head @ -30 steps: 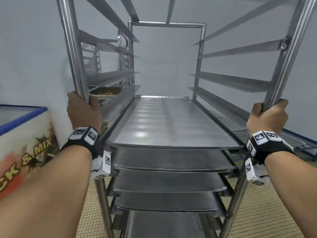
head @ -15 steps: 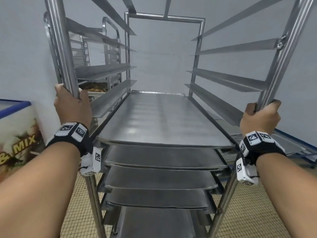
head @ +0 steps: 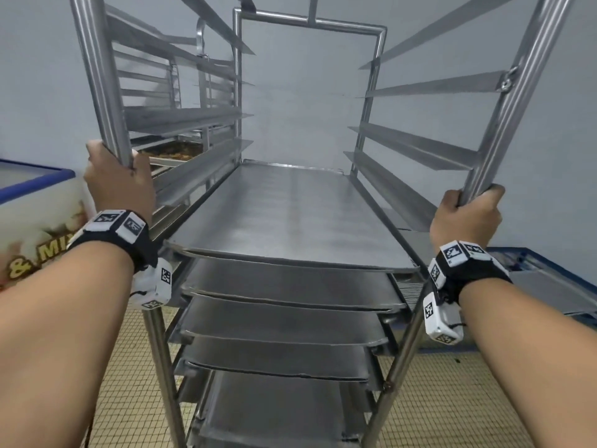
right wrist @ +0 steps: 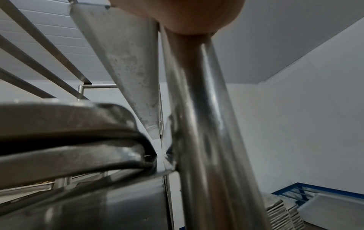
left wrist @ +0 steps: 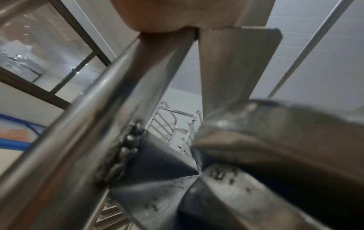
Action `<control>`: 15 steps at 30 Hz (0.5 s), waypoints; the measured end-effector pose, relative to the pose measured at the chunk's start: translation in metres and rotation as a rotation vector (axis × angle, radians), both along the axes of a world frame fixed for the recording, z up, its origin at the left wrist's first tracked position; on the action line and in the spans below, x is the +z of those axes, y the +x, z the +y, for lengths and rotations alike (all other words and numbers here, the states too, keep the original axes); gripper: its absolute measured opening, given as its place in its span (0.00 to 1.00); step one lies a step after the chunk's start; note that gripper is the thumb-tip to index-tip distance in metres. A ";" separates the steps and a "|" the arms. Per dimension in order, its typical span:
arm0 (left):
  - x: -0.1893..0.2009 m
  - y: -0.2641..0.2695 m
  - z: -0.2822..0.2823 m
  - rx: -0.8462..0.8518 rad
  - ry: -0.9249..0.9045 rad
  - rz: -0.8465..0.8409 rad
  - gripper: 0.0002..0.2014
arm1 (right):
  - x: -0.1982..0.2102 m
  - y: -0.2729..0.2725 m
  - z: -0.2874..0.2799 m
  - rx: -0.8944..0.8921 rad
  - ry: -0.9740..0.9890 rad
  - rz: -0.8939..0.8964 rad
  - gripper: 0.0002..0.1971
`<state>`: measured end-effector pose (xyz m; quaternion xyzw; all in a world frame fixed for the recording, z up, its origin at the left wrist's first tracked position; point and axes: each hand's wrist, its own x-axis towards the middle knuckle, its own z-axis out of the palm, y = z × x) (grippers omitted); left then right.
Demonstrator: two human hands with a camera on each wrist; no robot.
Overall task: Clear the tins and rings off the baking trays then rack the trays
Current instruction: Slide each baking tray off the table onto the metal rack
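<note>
A tall steel tray rack (head: 513, 92) fills the head view. Several bare baking trays (head: 290, 218) sit stacked on its runners, the top one at waist height. My left hand (head: 119, 179) grips the rack's near left post (head: 100, 79). My right hand (head: 466, 218) grips the near right post. In the left wrist view the post (left wrist: 110, 112) runs up to my palm (left wrist: 157, 17), with a tray's edge (left wrist: 275, 140) beside it. In the right wrist view the other post (right wrist: 204, 124) meets my palm (right wrist: 187, 15) beside tray rims (right wrist: 69, 124). No tins or rings show.
A second rack (head: 181, 118) stands behind on the left, holding a tray of browned food (head: 174, 151). A blue-rimmed chest freezer (head: 35, 208) is at the left. More stacked trays (head: 555, 286) lie low at the right. The white wall (head: 307, 92) is close ahead, above the tiled floor (head: 129, 383).
The rack has rolled forward toward the wall with both hands still on its posts. The freezer has slid further left and the second rack shows more.
</note>
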<state>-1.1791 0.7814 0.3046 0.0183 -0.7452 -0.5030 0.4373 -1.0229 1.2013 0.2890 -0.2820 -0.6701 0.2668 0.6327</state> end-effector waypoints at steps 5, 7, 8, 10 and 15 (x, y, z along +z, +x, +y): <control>-0.001 0.010 0.035 0.086 -0.026 0.030 0.17 | 0.003 -0.013 0.040 0.077 -0.025 -0.014 0.14; 0.000 0.011 0.050 0.090 -0.026 0.023 0.17 | 0.004 -0.022 0.057 0.091 -0.021 -0.014 0.13; 0.000 0.011 0.057 0.092 -0.027 0.019 0.16 | 0.004 -0.027 0.065 0.095 -0.022 -0.013 0.13; -0.001 0.009 0.071 0.099 -0.024 0.014 0.16 | 0.005 -0.038 0.079 0.102 -0.039 -0.022 0.14; 0.001 -0.015 0.100 0.123 -0.021 -0.018 0.12 | 0.006 -0.074 0.110 0.119 -0.045 -0.037 0.14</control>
